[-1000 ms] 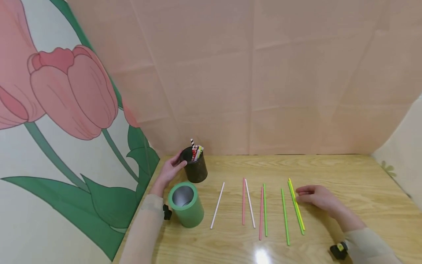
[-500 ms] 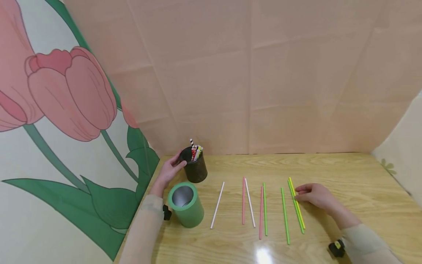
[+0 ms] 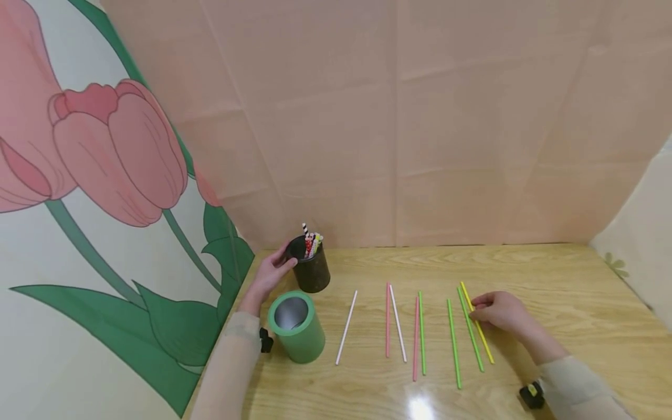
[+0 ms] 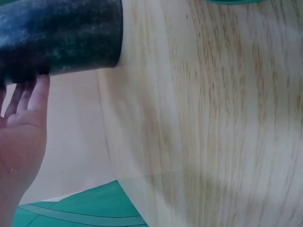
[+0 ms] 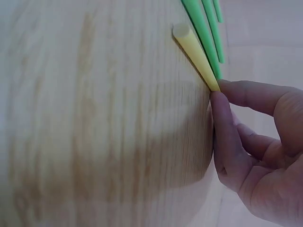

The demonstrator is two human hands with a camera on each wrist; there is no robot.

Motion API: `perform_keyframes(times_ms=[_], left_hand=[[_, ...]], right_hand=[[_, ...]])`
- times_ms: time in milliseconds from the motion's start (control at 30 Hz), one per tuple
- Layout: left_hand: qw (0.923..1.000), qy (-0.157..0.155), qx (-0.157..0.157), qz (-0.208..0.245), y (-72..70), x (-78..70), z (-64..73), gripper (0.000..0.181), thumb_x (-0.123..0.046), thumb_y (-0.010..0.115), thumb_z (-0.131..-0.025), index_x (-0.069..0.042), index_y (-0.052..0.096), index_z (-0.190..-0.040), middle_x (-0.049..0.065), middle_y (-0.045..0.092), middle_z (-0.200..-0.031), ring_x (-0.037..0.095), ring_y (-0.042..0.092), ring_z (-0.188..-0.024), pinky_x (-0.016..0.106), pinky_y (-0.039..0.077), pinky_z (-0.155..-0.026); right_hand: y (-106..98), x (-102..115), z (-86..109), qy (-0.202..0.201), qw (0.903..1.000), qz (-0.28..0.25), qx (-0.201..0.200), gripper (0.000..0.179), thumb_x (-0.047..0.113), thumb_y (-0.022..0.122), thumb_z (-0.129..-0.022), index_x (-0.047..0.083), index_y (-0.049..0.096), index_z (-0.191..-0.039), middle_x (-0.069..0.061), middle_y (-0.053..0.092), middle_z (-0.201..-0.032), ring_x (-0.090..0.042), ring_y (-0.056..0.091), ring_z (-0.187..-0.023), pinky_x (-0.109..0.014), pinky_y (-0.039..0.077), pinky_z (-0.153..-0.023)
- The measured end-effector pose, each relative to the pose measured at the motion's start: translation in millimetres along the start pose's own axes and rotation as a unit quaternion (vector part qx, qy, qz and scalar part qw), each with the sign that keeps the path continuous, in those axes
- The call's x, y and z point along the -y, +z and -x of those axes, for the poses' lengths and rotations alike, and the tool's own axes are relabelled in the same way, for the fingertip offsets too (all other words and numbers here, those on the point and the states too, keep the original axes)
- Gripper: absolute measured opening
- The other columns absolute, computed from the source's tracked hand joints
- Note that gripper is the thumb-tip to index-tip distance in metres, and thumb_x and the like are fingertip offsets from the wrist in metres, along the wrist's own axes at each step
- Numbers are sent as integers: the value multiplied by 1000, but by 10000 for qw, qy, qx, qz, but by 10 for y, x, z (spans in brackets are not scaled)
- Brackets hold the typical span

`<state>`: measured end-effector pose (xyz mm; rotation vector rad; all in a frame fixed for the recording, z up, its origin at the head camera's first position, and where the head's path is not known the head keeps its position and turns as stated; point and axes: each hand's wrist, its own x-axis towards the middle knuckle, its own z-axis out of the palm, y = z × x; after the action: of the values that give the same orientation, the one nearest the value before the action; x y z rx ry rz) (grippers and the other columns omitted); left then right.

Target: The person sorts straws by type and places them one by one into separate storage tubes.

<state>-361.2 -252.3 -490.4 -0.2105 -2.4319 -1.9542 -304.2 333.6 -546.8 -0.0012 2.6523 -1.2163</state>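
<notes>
My left hand (image 3: 270, 274) holds the side of a dark cup (image 3: 312, 273) from the left, thumb near its rim. Several patterned straws (image 3: 311, 244) stand in that cup. In the left wrist view, fingertips touch the cup's dark wall (image 4: 71, 38). Between thumb and index finger, my right hand (image 3: 504, 312) pinches a thin yellow stick (image 3: 482, 338); the right wrist view shows its round pale end (image 5: 181, 30). The stick lies slantwise, close to a green stick (image 3: 472, 335).
A green cylinder with a metallic inside (image 3: 300, 332) stands in front of the dark cup. Across the wooden table (image 3: 378, 396) lie white (image 3: 346, 326), pink (image 3: 388, 326) and more green sticks (image 3: 454, 344). A pinkish cloth (image 3: 336, 116) hangs behind; a tulip-print wall (image 3: 121, 157) is at left.
The yellow stick's near end has swung right, away from the green stick beside it. My right thumb and finger have closed on it. My left hand has stayed at the cup.
</notes>
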Motion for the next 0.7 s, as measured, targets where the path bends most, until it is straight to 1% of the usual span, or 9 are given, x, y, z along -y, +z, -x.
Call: perform_keyframes(times_ms=[100, 200, 367, 500, 600, 700], left_hand=[[9999, 54, -99, 31, -12, 151, -60, 69, -19, 73, -105, -14, 41, -166, 16, 37, -168, 32, 40, -153, 42, 42, -117], [9999, 62, -133, 79, -13, 168, -73, 69, -18, 73, -105, -11, 41, -165, 16, 38, -167, 33, 40, -152, 43, 42, -117], [9998, 115, -103, 95, -13, 170, -68, 70, -17, 73, -105, -10, 39, -166, 17, 37, -168, 34, 39, -153, 46, 41, -117], [9998, 114, -120, 109, -20, 148, -51, 69, -16, 73, -105, -10, 41, -165, 15, 38, -168, 33, 38, -154, 45, 41, -118], [9997, 110, -154, 135, -36, 105, -13, 68, -15, 70, -107, -7, 37, -166, 14, 35, -170, 32, 36, -156, 44, 38, -120], [9992, 222, -233, 250, -79, 50, 52, 67, -12, 66, -109, -3, 34, -167, 17, 34, -171, 33, 34, -157, 42, 36, -122]], right_hand=[[15, 21, 14, 23, 10000, -46, -65, 45, 15, 85, -87, -13, 70, -119, -9, 71, -96, -16, 68, -77, -30, 61, -64], [19, 27, 14, 21, 9999, 34, -109, 44, 15, 85, -87, -13, 71, -118, -8, 71, -94, -16, 68, -76, -30, 60, -63], [22, 48, 18, 63, 9998, 146, -111, 43, 14, 84, -86, -13, 71, -118, -8, 70, -94, -17, 67, -76, -30, 58, -62], [23, 78, 30, 54, 9998, 140, -116, 43, 14, 83, -86, -12, 70, -118, -9, 70, -93, -17, 67, -75, -31, 58, -62], [25, 83, 32, 15, 9999, 115, -110, 42, 14, 82, -87, -13, 70, -117, -9, 70, -93, -18, 68, -74, -32, 58, -61], [32, 65, 27, 67, 9999, 32, -94, 42, 13, 82, -86, -12, 70, -117, -10, 70, -93, -17, 68, -73, -32, 59, -61]])
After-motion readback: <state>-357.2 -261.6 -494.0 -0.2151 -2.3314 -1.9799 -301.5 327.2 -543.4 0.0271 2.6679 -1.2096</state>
